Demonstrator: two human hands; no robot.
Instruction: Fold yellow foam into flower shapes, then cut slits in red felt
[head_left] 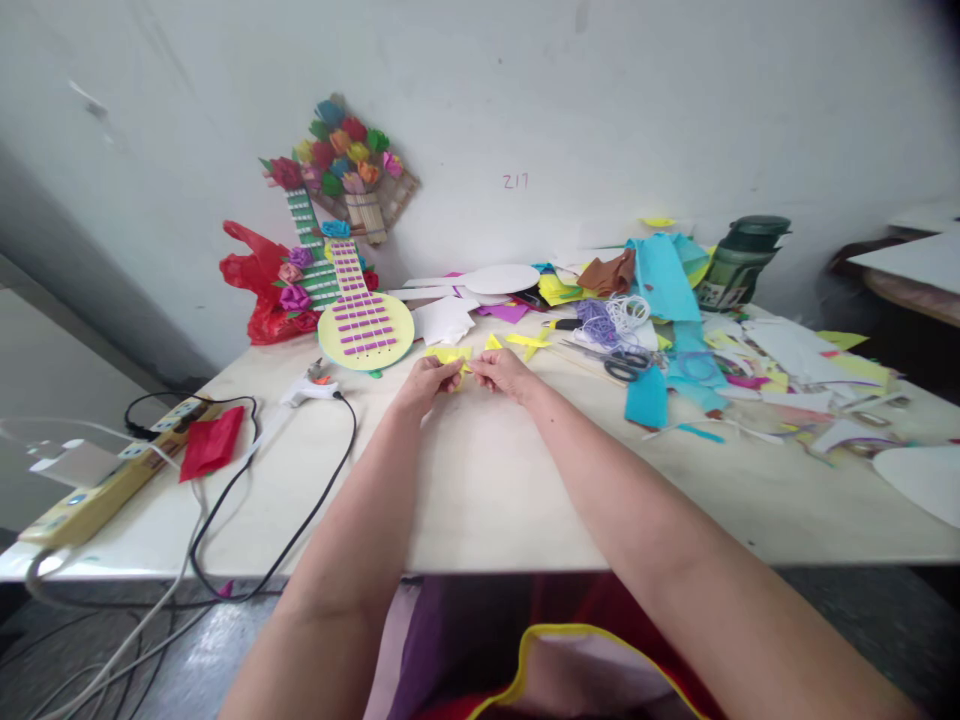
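Observation:
Both hands meet over the middle of the table [495,490], pinching a small piece of yellow paper [466,366] between them. My left hand [431,383] grips its left side with closed fingers. From the right, my right hand [501,372] holds the other side between thumb and fingertips. More yellow paper lies just behind the left hand. Yellow strips [529,342] rest beyond the right hand. A round yellow guitar-shaped craft [405,330] with purple bars leans behind and left of the hands.
A glue gun [311,388] with a black cord and a power strip [97,497] sit at left, near a red packet [212,443]. Scissors [626,364], string [616,320], blue crepe paper [660,275] and scraps spread right, with a green bottle [742,262] behind.

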